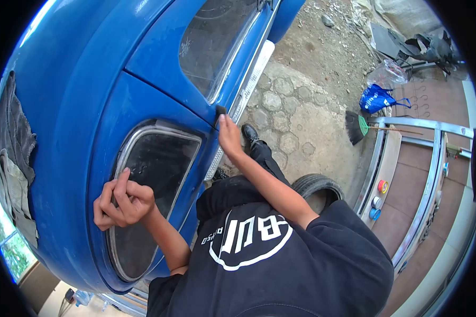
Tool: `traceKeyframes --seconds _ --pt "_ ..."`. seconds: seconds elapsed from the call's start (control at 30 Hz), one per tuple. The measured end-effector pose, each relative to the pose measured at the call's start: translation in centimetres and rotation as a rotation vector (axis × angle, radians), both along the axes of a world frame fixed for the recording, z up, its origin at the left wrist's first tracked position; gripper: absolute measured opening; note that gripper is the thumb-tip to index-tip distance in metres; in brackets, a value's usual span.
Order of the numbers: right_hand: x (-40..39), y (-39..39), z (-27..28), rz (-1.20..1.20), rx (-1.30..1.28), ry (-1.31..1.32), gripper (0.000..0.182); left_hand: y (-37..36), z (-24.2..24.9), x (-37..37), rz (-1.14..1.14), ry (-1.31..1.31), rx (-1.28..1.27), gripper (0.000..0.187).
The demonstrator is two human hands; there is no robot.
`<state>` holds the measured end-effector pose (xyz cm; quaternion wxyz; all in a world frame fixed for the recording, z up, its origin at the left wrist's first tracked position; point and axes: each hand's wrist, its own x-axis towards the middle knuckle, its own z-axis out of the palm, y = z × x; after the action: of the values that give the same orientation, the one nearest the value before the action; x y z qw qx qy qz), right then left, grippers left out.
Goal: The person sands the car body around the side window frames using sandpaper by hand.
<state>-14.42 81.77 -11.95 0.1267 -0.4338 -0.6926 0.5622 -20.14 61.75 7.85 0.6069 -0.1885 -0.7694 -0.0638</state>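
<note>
Right hand (229,138): fingertips at small black piece (220,111); if clenched or only touching, cannot tell. Piece lies just beyond fingertips, on far side, against blue car body (158,100), near door seam. Probably light, maybe soft; better to take by its sides. Car panel surely heavy, stiff, smooth, maybe slippery. Left hand (124,203): fingers bent, over side window (158,179); small thing inside, cannot tell. Glass hard, can be fragile. Farther right: tire (318,186), broom (356,127).

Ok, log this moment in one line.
left hand: curled over blue car side window | right hand: fingertips at small black piece | tire: on ground
</note>
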Motion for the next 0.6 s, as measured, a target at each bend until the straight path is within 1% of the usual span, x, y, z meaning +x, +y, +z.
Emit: traceKeyframes --seconds 0.03,0.1,0.13,0.17,0.23,0.37,0.43,0.5,0.57,0.6 --pt "0.2 1.6 -1.5 0.030 0.005 -0.049 0.051 0.1 0.1 0.1 -0.005 -0.018 0.016 0.023" --pt "-0.6 5.6 -3.2 -0.049 0.168 -0.056 0.043 0.2 0.4 0.4 -0.021 -0.052 0.041 0.022" --pt "-1.5 7.4 -4.3 -0.098 0.345 0.058 0.039 0.3 0.7 0.8 -0.035 -0.097 0.035 0.021" --pt "-2.3 8.9 -4.5 -0.147 0.521 0.170 0.034 0.9 0.8 1.1 -0.104 -0.135 0.147 0.021" --pt "-3.9 11.6 -3.7 -0.095 0.566 0.171 0.030 2.6 0.8 1.7 -0.239 -0.204 0.378 0.022" --pt "-6.7 14.7 -4.1 0.060 0.764 0.093 0.033 7.6 0.5 1.5 -0.355 -0.200 0.141 0.023" --pt "-7.9 15.6 -4.8 0.168 0.842 0.058 0.037 10.2 -0.1 0.9 -0.334 -0.264 0.048 0.024" --pt "-8.4 16.0 -6.1 0.204 0.937 0.092 0.039 12.1 -2.2 -0.3 -0.262 -0.356 0.075 0.026" --pt "-8.3 15.9 -6.2 0.195 0.998 0.090 0.040 13.4 -3.8 -1.5 -0.072 -0.357 -0.011 0.027" --pt "-8.1 15.7 -6.2 0.201 1.004 0.091 0.039 13.8 -4.8 -2.3 -0.043 -0.305 -0.043 0.026"
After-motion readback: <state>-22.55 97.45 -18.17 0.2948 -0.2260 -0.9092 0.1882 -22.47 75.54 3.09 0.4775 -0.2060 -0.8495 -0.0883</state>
